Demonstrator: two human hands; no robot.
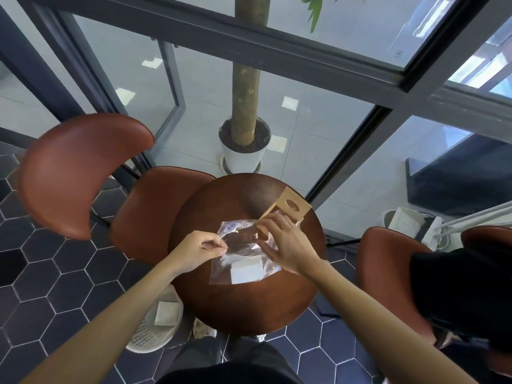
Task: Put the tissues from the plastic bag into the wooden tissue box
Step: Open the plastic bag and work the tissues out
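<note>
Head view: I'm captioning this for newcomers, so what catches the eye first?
Two bare hands meet over a clear plastic bag at the middle of the round wooden table, with white tissues inside. Just beyond, the wooden tissue box sits near the table's far edge.

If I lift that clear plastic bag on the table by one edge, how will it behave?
The plastic bag looks thin and crinkled, so it would probably flop and sag rather than hold its shape. The white tissues lie loose at its near end and would likely slide as it tilts. Its glossy film may be slippery, so the left hand pinching its edge seems sensible.
</note>
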